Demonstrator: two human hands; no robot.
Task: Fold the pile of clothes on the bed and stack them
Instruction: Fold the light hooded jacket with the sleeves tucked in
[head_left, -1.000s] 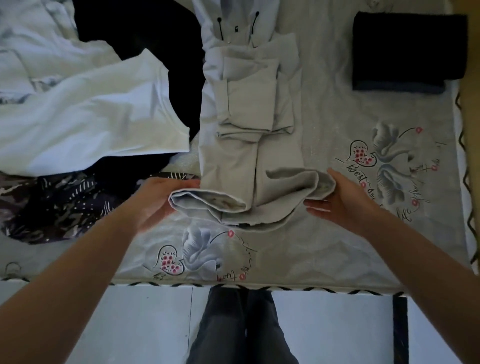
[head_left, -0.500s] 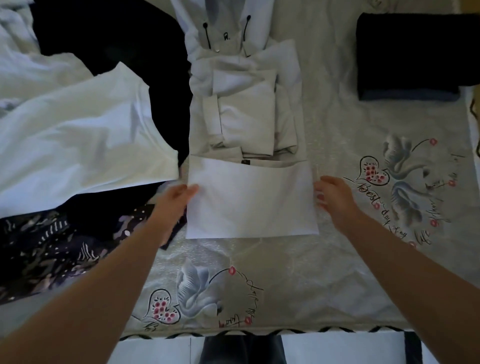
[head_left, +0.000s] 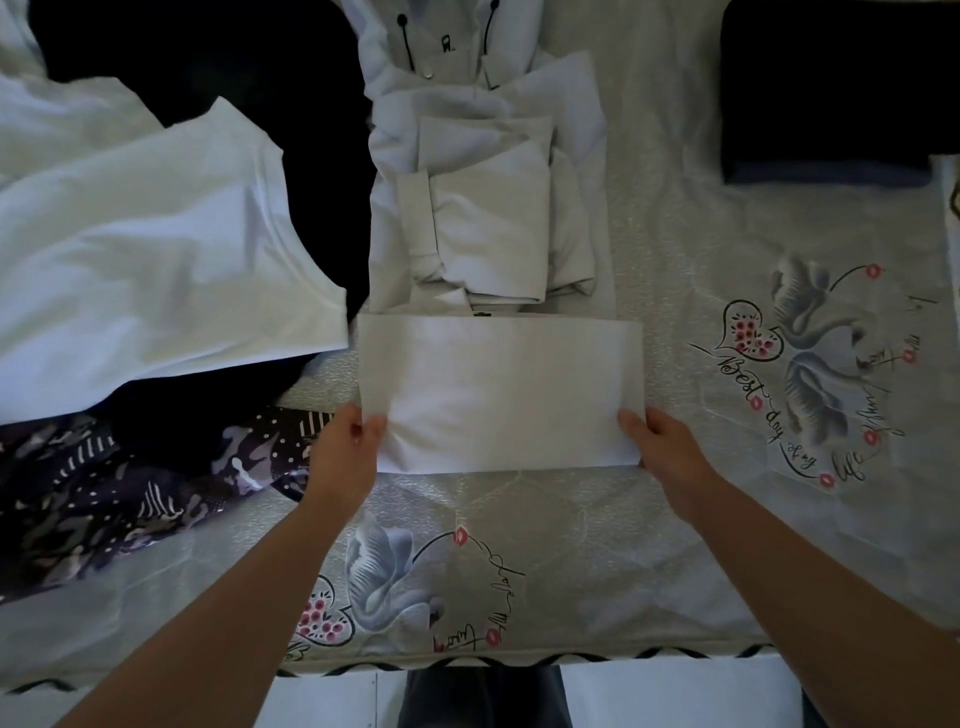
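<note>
1. Right now the pale grey hoodie lies in the middle of the bed, sleeves folded in over the chest, its bottom part turned up into a flat panel nearest the person.
2. The left hand pinches the panel's near left corner, thumb on top; the right hand grips the near right corner, fingers curled at the edge.
3. To do this fold well, I would lift both corners evenly, carry the panel up over the folded sleeves toward the hood, and keep the side edges in line so the bundle stays square.
4. Smoothing the cloth flat before letting go should stop it springing open.
5. A folded dark garment sits at the far right, likely the start of the stack.
6. Unfolded clothes wait on the left: a white T-shirt, a black garment and a patterned dark piece.
7. The hood's top is cut off by the frame, and the dim light hides what the black cloth is.
</note>
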